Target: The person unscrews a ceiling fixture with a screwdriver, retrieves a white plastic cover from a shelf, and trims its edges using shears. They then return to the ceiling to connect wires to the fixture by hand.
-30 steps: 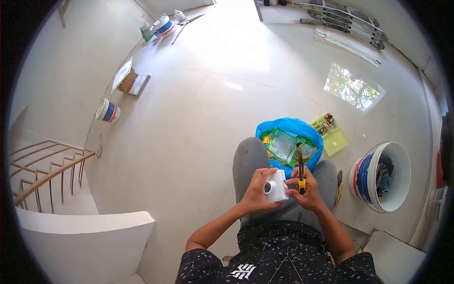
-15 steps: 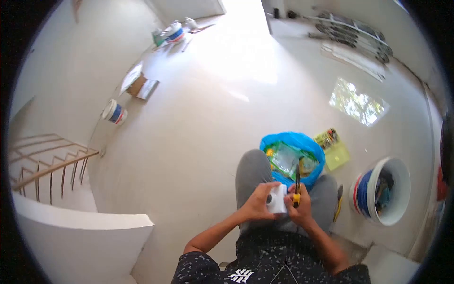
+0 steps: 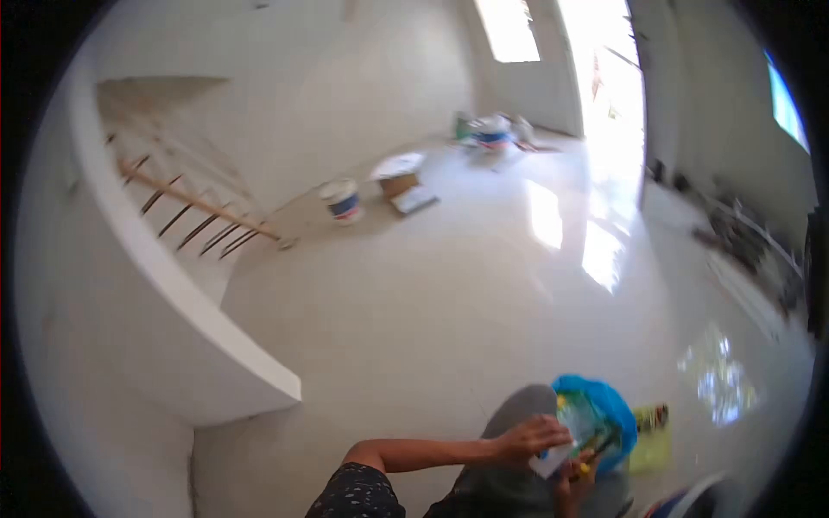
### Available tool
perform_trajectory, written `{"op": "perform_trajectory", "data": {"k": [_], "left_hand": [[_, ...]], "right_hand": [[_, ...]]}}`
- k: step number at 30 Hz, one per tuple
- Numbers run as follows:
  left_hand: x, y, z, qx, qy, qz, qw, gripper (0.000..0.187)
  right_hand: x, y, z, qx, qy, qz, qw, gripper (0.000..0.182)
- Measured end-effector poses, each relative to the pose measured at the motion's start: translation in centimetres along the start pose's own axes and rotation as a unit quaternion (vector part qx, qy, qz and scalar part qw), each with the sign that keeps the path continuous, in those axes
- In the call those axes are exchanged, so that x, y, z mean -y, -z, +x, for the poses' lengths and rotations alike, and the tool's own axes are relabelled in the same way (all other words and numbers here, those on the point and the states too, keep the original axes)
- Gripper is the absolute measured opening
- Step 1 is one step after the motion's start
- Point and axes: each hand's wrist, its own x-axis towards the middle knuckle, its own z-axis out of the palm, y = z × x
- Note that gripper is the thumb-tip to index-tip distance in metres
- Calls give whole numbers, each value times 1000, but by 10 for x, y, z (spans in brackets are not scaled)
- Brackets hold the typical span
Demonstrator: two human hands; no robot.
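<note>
My left hand [image 3: 528, 439] is closed on a small white box-shaped device [image 3: 549, 463], held low over my lap. Close beside it, my right hand [image 3: 572, 489] grips a yellow-and-black hand tool [image 3: 585, 470]; blur hides its exact kind. Just beyond my hands is an open blue plastic bag [image 3: 623, 413] with clear and green packaging [image 3: 585, 416] inside. A yellow-green organizer case [image 3: 649, 451] holding small parts lies to the right of the bag.
A white bucket [image 3: 712, 499] is cut off at the bottom right. A low white wall [image 3: 250, 367] curves along the left, near a stair railing [image 3: 203, 205]. Farther off are a paint bucket [image 3: 342, 204], a cardboard box [image 3: 402, 186] and a folded metal ladder [image 3: 751, 237].
My view has tilted up and swung left, so my hands and the bag now sit lower in the frame. Both hands keep hold of the white device and the tool.
</note>
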Motion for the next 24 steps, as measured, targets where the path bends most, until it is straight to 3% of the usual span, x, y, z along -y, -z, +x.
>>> {"op": "perform_trajectory", "data": {"k": [2,3,4,5,7,9,10,12,13,14,15,17,18,20,21,23,24], "left_hand": [[-4,-7,-5,23,105,-138,985,89],[-8,-8,-9,9,106,-122,987,89],[-16,-6,-8,54,174,-184,966,89],[-20,-4,-8,100,239,-248,934,89],[-23,-4,-13,101,241,-258,930,90],[-25,-5,-15,106,249,-276,922,91],[-25,-6,-15,93,218,-250,939,86],[-23,-9,-17,78,189,-222,953,80],[-18,-13,-19,36,114,-101,988,74],[-15,-14,-19,-6,37,23,999,68],[-12,-16,-18,-6,39,24,999,68],[-8,-16,-16,-70,-70,142,985,53],[-5,-14,-16,-71,-70,143,985,53],[-2,-7,-17,-42,-119,241,962,51],[2,-5,-16,-41,-119,240,963,51],[13,2,-13,-86,-231,264,933,47],[17,6,-13,-86,-230,264,933,47]], "right_hand": [[-25,23,-2,91,-59,-90,990,34],[-47,39,-1,150,-69,-233,958,42],[-45,38,4,156,-55,-231,959,42],[-33,35,2,151,-6,-221,963,24],[-40,32,-2,144,40,-211,966,16],[-67,31,-12,43,-140,27,989,15],[-62,31,-13,43,-141,27,989,15],[-39,30,-12,77,72,-192,976,13],[-28,27,-11,79,72,-192,976,13],[-16,22,-10,61,-39,-182,981,13],[-9,19,-8,43,-149,-170,973,13],[-4,14,-6,43,-98,-208,972,12],[-3,14,-5,43,-48,-246,967,12],[-9,8,-7,27,-37,-259,965,13],[-12,5,-8,11,-28,-271,962,14],[-12,4,-10,11,-35,-267,963,14],[-11,5,-10,12,-40,-267,963,15]]}}
